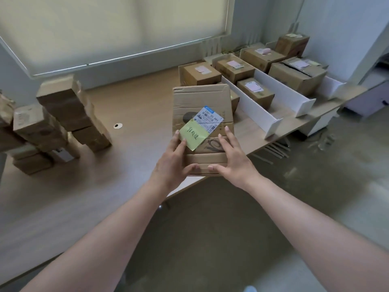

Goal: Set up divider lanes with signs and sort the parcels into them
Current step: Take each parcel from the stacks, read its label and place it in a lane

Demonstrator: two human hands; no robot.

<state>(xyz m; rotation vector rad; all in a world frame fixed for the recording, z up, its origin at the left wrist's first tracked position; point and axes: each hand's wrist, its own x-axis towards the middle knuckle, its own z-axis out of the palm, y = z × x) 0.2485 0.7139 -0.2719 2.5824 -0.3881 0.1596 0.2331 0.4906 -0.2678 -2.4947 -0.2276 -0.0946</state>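
Left hand [175, 160]: fingers laid on the near left of the held parcel [203, 127], fingertips touching the green note [193, 135], thumb curled under the near edge; grasping.
Right hand [228, 160]: fingers spread along the parcel's near right, thumb hooked at the near edge; grasping.
Held parcel: flat, worn cardboard, raised over the front edge of the surface [136, 114], just short of the lanes. Carries a white shipping label [209, 119] and the handwritten green note, one corner of which looks lifted.
Risk, judged: the note may peel or slide under the left fingertips; the grip sits only at the near end, so the far end could dip and knock the nearest white divider [252, 108].
Dividers: upright, parallel, running away to the right.
Sorted parcels [233, 68]: boxes standing in the lanes, most with pale labels.
Unsorted stack [61, 114]: far left, piled loosely, blurred.
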